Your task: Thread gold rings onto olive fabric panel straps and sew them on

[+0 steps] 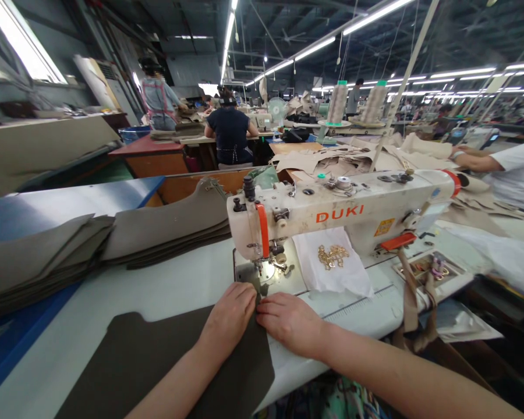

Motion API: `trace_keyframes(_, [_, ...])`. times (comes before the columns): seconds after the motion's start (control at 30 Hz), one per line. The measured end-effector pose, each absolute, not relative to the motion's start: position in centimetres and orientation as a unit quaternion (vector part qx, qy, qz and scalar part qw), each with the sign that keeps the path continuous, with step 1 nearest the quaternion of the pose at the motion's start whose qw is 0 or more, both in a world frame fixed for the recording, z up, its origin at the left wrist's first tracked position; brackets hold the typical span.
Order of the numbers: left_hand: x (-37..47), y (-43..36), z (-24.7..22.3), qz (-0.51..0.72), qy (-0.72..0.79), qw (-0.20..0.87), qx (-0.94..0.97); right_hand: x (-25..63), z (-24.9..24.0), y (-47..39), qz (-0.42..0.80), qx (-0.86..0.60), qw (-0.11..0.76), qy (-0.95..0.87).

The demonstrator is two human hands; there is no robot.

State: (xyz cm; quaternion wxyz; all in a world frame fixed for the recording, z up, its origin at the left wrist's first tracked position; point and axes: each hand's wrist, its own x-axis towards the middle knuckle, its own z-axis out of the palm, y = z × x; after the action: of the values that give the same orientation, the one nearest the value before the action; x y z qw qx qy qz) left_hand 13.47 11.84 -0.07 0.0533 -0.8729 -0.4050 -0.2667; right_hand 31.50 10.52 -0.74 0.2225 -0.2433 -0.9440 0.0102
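A dark olive-grey cut fabric piece [170, 355] lies on the pale table of a white sewing machine [297, 212] marked DUKI. Its narrow upper end reaches to the needle area [261, 266]. My left hand [232, 305] rests on this end with fingers curled and closed, gripping the fabric. Just to its right, my right hand [288, 323] pinches the piece's edge, fingertips near those of the left. Exactly what lies under the fingertips is hidden.
Stacked grey fabric pieces [170, 224] lie left of the machine. Gold metal fittings [332, 256] sit on a white cloth [305, 262] beneath the machine arm. A small tray [452, 269] holds rings. Co-workers sit ahead, and a person's arm [480, 162] shows at right.
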Motion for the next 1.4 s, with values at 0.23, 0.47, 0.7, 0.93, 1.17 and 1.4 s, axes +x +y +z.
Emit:
trace_keyframes(0.23, [13.4,11.5,0.0,-0.275,-0.412,0.037,-0.868,31.4,0.4,10.9,0.027,-0.283,0.22,-0.933])
trace_keyframes(0.47, [13.2,11.3,-0.1,-0.283,-0.408,0.041,-0.867,31.1,0.0,11.5,0.002,-0.277,0.197,-0.94])
trace_keyframes(0.7, [13.4,12.4,-0.2,-0.29,-0.416,0.03,-0.861,31.2,-0.2,12.5,-0.022,-0.28,0.183,-0.942])
trace_keyframes(0.93, [13.8,15.0,-0.4,-0.3,-0.407,0.03,-0.862,31.5,0.0,14.6,-0.013,-0.307,0.171,-0.936])
trace_keyframes(1.17, [13.6,16.0,-0.6,-0.321,-0.389,0.036,-0.863,31.3,-0.7,15.2,-0.004,-0.328,0.194,-0.925])
trace_keyframes(1.4, [13.5,16.2,-0.6,-0.345,-0.384,0.053,-0.855,31.3,-0.9,15.3,0.003,-0.336,0.194,-0.922])
